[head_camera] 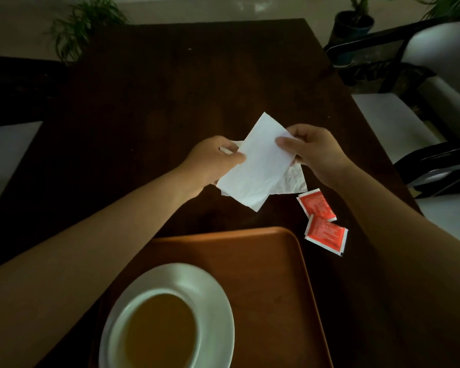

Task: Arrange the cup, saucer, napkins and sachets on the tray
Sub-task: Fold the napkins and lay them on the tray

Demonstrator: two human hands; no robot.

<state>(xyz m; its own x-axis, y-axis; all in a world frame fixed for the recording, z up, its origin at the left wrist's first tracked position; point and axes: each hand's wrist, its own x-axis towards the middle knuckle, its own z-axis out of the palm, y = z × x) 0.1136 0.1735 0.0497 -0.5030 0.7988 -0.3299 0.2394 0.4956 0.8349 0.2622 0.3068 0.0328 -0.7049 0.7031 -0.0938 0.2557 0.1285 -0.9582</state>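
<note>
Napkins (258, 166) hang above the table (170, 102), just beyond the tray (276, 261), pinched at opposite edges by the left hand (213, 160) and right hand (316, 152). On the tray, the cup (154, 330) sits on its saucer (213, 296); two sachets (322, 221) lie just off its far right corner.

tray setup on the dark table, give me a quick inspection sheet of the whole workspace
surface: dark wooden table, dimly lit, bearing an orange-brown tray at the near edge
job's things: white cup of amber drink sits on a white saucer on the tray; white napkins held above the table; two red sachets on the table right of the tray, overlapping at a corner
clutter: nothing seen
grippers: left hand and right hand both pinch the napkins
cables: nothing seen
surroundings: potted plants beyond the table, black-framed white chair at right
</note>
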